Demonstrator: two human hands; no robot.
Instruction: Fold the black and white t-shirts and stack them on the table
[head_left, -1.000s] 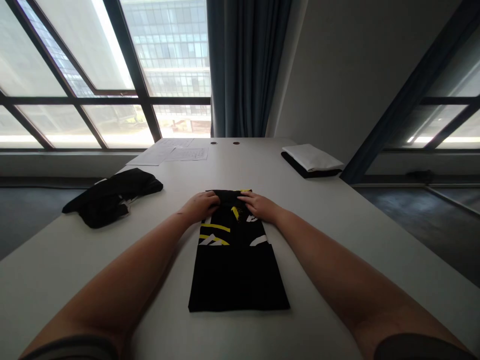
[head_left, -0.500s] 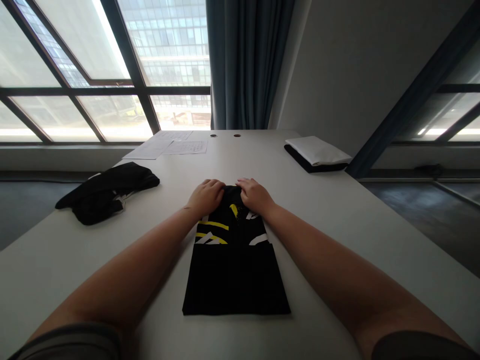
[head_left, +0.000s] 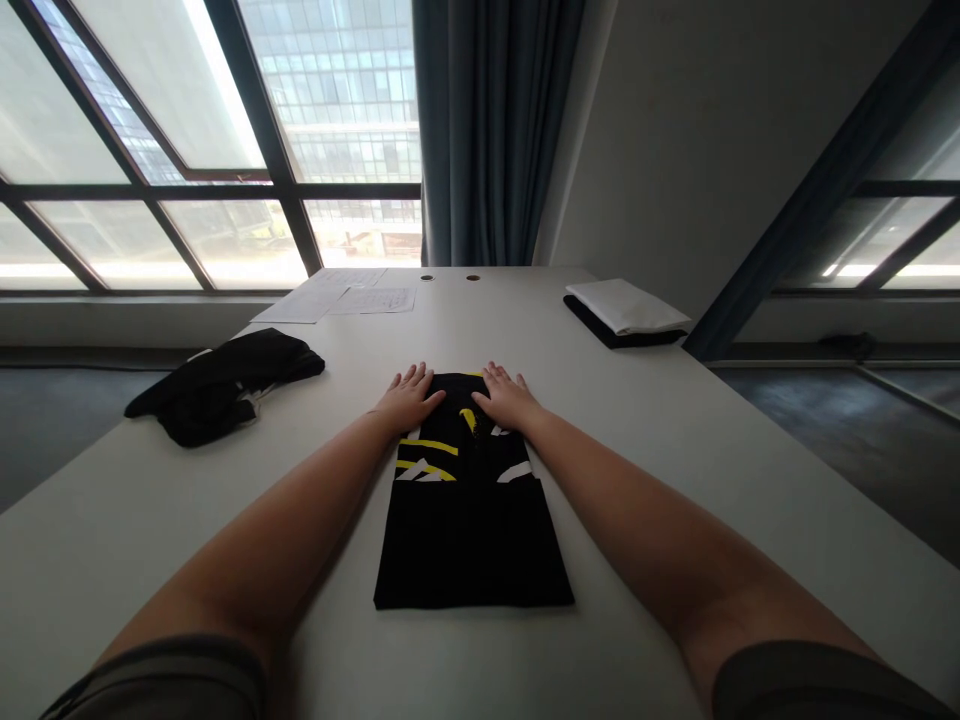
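Observation:
A black garment with yellow and white graphics lies folded into a narrow rectangle on the white table in front of me. Its lower part is plain black and overlaps the patterned part. My left hand rests flat on the far left corner, fingers spread and thumb on the cloth. On the far right corner my right hand lies the same way, its fingers stretched out. A strip of the garment's far edge shows between the two hands. The corners under my palms are hidden.
A crumpled black garment lies on the table's left side. At the back right, a folded white cloth sits on a folded black one. Printed paper sheets lie at the back left, near two round holes in the white table.
Both hands have gone from curled fingers at the garment's far edge to flat, spread fingers on its far corners. They have moved slightly apart, and more of that edge shows.

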